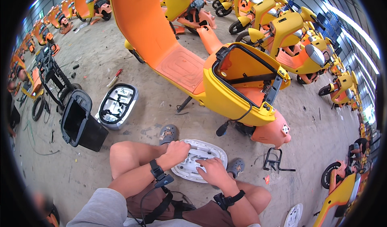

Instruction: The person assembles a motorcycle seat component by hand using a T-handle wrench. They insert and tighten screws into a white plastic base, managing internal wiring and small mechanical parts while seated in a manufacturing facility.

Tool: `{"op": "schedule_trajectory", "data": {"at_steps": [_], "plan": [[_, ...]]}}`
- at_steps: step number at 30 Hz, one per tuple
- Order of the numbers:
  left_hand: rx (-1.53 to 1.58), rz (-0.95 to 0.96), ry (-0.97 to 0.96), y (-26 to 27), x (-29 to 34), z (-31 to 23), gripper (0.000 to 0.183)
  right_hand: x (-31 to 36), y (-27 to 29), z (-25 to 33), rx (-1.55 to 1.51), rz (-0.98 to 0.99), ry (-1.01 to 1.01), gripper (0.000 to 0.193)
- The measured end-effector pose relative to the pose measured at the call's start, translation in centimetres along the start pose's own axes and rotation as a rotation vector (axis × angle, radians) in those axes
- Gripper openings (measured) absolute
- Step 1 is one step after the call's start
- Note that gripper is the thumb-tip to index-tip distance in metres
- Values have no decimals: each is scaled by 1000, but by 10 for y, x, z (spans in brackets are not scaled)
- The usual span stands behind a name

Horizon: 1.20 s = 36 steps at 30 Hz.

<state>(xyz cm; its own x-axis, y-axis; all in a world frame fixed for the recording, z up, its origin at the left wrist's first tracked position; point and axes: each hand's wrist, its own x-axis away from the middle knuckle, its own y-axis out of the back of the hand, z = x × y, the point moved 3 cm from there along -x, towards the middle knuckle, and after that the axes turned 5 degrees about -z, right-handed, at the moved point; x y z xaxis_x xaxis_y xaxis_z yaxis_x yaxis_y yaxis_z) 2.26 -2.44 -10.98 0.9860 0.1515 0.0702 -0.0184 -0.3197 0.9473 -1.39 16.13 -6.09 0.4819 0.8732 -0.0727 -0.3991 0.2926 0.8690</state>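
A white oval plastic seat base [214,174] lies on the floor between my feet, its ribbed inner side facing up. My left hand [177,152] is closed over its left far part, and a slim grey metal shaft [202,149] sticks out of the fist to the right. Whether this is a screwdriver or a part of the base, I cannot tell. My right hand [215,171] rests over the right half, fingers spread and pointing left. Its fingertips are close to small dark parts in the middle of the base.
A yellow and orange scooter body [225,102] with its seat opening uncovered stands ahead. To the left are a black storage box [90,132], an upturned seat [128,100] and a red-handled screwdriver [117,74]. A black metal bracket [274,161] lies at right. Rows of scooters stand behind.
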Motion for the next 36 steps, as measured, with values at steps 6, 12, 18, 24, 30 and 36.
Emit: {"op": "schedule_trajectory", "data": {"at_steps": [6,12,18,24,30,36], "plan": [[193,-41,40,5,-3,-4,28,-1,7,-1,-52,6,-8,29],[199,-74,-8,-4,0,10,32,-7,2,0,-101,22,11,30],[69,-201,-124,-23,0,4,17,-6,17,19,-153,-49,-45,28],[61,-178,-90,-22,-2,2,12,-9,11,20,-169,-25,-4,27],[56,-139,-164,-24,-8,-2,13,-17,32,40,-176,-71,67,27],[148,-129,-208,-41,-3,1,14,-16,46,85,-454,-137,219,31]]}}
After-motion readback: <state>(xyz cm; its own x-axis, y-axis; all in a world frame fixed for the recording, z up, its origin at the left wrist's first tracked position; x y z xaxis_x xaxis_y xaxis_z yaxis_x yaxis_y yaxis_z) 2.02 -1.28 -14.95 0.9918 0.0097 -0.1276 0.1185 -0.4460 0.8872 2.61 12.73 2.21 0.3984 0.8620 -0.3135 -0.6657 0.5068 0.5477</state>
